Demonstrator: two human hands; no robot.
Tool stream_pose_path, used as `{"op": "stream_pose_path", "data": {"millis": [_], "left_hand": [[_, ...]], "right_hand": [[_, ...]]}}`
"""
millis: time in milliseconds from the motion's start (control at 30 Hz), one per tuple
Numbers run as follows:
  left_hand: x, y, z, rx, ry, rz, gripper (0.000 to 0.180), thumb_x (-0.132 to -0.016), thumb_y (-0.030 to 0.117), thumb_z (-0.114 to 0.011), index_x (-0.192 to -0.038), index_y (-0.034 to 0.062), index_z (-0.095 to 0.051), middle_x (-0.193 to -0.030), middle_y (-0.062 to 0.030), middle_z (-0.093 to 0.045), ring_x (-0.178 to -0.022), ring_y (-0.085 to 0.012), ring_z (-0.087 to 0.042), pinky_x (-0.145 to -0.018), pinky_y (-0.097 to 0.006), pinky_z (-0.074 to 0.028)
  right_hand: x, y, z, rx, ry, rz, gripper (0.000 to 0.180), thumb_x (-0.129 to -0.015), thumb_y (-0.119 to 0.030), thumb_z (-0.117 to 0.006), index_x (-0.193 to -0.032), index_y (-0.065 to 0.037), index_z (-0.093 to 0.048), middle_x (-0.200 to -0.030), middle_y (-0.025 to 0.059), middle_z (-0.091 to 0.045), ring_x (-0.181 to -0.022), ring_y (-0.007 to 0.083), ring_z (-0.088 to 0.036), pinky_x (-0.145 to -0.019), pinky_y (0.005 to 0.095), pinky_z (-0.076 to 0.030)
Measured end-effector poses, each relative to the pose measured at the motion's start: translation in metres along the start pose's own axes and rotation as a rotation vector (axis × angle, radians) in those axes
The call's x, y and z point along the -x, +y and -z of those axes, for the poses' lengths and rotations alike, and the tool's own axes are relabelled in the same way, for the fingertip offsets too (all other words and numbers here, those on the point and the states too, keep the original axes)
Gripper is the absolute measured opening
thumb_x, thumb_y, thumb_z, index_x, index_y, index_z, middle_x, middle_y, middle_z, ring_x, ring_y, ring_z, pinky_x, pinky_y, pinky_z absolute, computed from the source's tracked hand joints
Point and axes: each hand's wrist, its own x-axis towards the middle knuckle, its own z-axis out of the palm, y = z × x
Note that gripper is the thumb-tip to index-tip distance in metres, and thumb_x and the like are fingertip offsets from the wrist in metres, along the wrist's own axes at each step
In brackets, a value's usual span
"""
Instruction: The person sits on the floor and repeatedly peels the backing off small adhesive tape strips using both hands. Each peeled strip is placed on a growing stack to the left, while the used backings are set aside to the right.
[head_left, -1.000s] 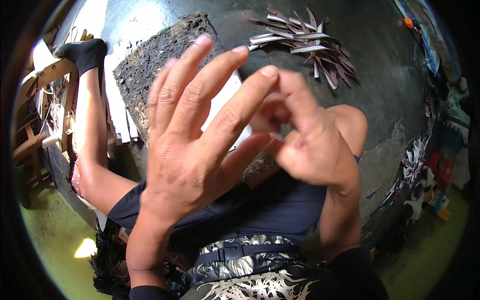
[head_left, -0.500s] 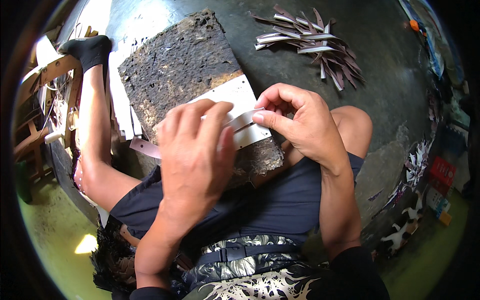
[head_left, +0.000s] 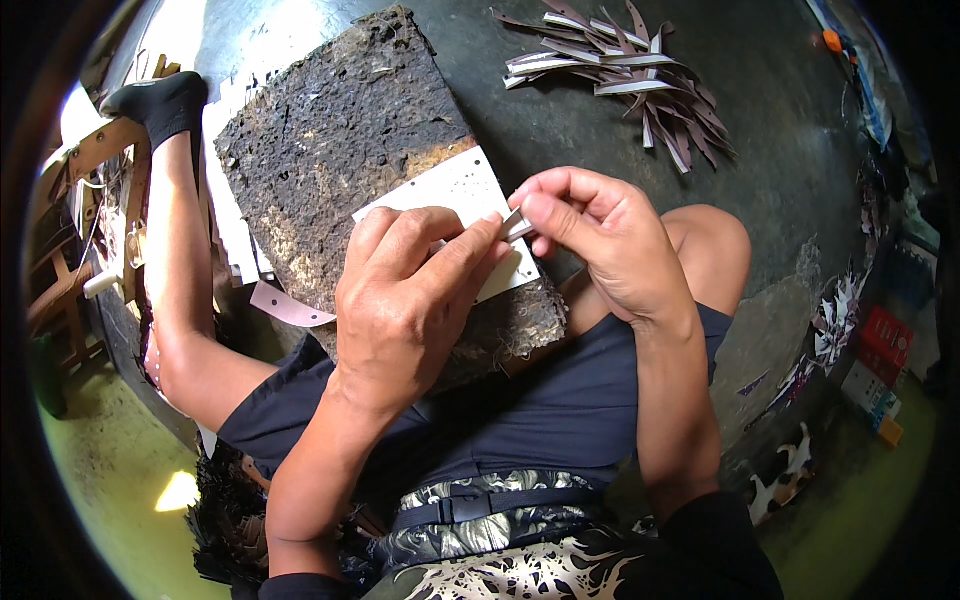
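Between my two hands is a narrow grey strip (head_left: 519,226) with a pale edge, mostly covered by the fingers. My left hand (head_left: 400,300) is closed, its fingertips pressed on the strip's left part. The thumb and fingers of my right hand (head_left: 615,240) pinch the strip's other end. Both hands are over a white plate (head_left: 440,187) with small dark dots. That plate lies on a rough, worn dark block (head_left: 345,130) in front of my lap. A pinkish strip (head_left: 287,306) with dark dots sticks out left of my left hand; whether it joins the held strip is hidden.
A loose heap of brown and white strips (head_left: 640,75) lies on the dark floor (head_left: 560,130) beyond the block. White strips (head_left: 228,215) lie along its left side, near wooden frames (head_left: 110,150). Scraps (head_left: 835,325), a red box (head_left: 885,345) and a cat (head_left: 790,475) are at right.
My left hand has moved right and its fingers have come together on the strip, close to my right hand. The right hand still pinches the strip, which shows less now.
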Motion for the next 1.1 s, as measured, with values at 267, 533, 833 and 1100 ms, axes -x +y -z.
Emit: {"op": "stream_pose_path", "data": {"millis": [267,533,833,1100], "left_hand": [[0.000,-0.004,0.001,0.022,-0.016,-0.014,0.035,-0.085,0.014,-0.096,-0.118,0.0125,-0.087,-0.100,-0.0042,-0.070,-0.084,-0.0232,-0.064,-0.075,-0.038,-0.053],[0.002,-0.008,-0.004,0.083,0.026,0.002,0.033,-0.084,0.013,-0.097,-0.116,0.0123,-0.089,-0.097,-0.0033,-0.071,-0.082,-0.0228,-0.064,-0.073,-0.038,-0.053],[-0.001,-0.005,-0.004,0.083,-0.003,0.016,0.031,-0.084,0.014,-0.097,-0.114,0.0120,-0.089,-0.097,-0.0039,-0.072,-0.081,-0.0224,-0.065,-0.072,-0.038,-0.053],[0.001,-0.002,-0.002,0.054,0.021,0.032,0.031,-0.084,0.015,-0.097,-0.114,0.0127,-0.089,-0.096,-0.0033,-0.071,-0.081,-0.0223,-0.064,-0.073,-0.038,-0.052]], "right_hand": [[0.005,0.002,-0.014,0.197,0.132,-0.020,0.019,-0.113,-0.017,-0.076,-0.117,0.002,-0.078,-0.095,-0.0016,-0.074,-0.084,0.0024,-0.063,-0.076,0.0192,-0.053],[0.003,0.009,-0.007,0.147,0.078,-0.024,0.020,-0.114,-0.019,-0.074,-0.118,0.001,-0.076,-0.097,-0.0018,-0.072,-0.086,0.0033,-0.062,-0.078,0.0206,-0.052],[-0.003,0.016,-0.008,0.025,0.076,-0.011,0.026,-0.116,-0.026,-0.073,-0.114,0.000,-0.075,-0.094,-0.0033,-0.071,-0.083,0.0027,-0.059,-0.075,0.0211,-0.050],[0.001,0.022,-0.025,-0.019,0.199,0.028,0.021,-0.113,-0.022,-0.078,-0.111,-0.001,-0.075,-0.090,-0.0025,-0.073,-0.080,0.0012,-0.062,-0.070,0.0200,-0.052]]}}
